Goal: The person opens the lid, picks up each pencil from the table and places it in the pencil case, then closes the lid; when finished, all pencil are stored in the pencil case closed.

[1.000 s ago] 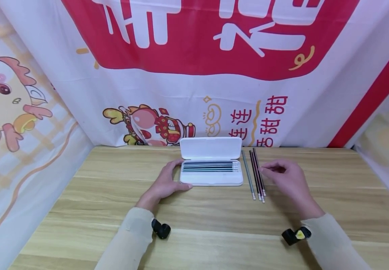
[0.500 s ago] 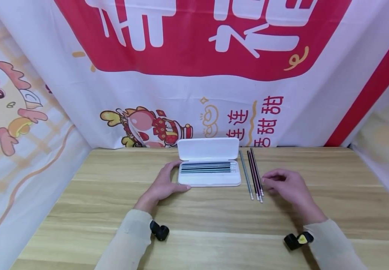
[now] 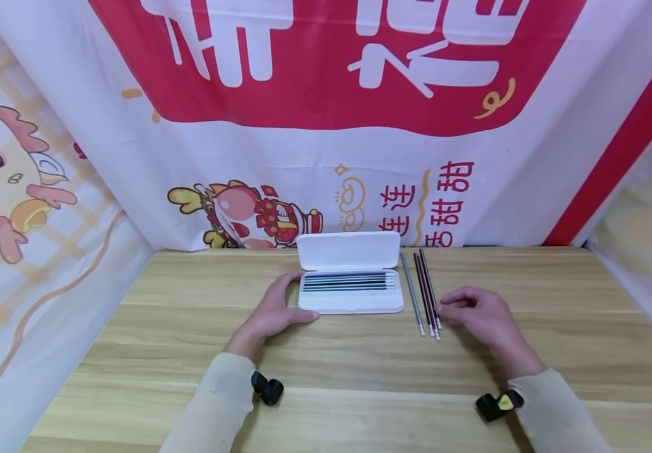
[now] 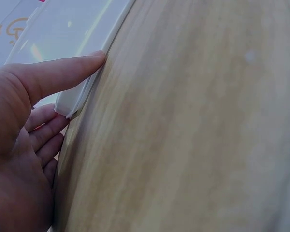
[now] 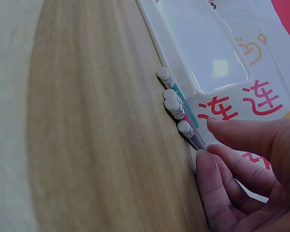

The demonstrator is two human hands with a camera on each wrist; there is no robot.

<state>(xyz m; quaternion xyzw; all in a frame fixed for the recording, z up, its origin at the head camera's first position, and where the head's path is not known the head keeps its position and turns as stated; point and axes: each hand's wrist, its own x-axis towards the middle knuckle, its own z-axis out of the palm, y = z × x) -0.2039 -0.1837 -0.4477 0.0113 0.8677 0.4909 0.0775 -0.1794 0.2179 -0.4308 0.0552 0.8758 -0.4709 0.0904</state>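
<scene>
A white pencil case (image 3: 351,303) lies with its lid raised, and several dark and teal pencils (image 3: 348,282) rest side by side inside. My left hand (image 3: 272,309) holds the case at its left end, thumb along the front edge and fingers round the corner. To the right of the case lie a teal pencil (image 3: 413,294) and a small group of dark pencils (image 3: 427,292), eraser ends toward me. My right hand (image 3: 481,314) is at the right side of that group, its fingertips (image 5: 203,153) touching the nearest pencil (image 5: 191,134), with the thumb apart from it.
The wooden table (image 3: 360,371) extends in front of and on both sides of the case. A white and red printed cloth (image 3: 235,145) hangs behind the table's back edge, close to the raised lid. More printed cloth (image 3: 26,302) hangs on the left.
My right hand has moved down along the pencils toward their eraser ends, drawing slightly away and then back against them. My left hand keeps its hold on the case.
</scene>
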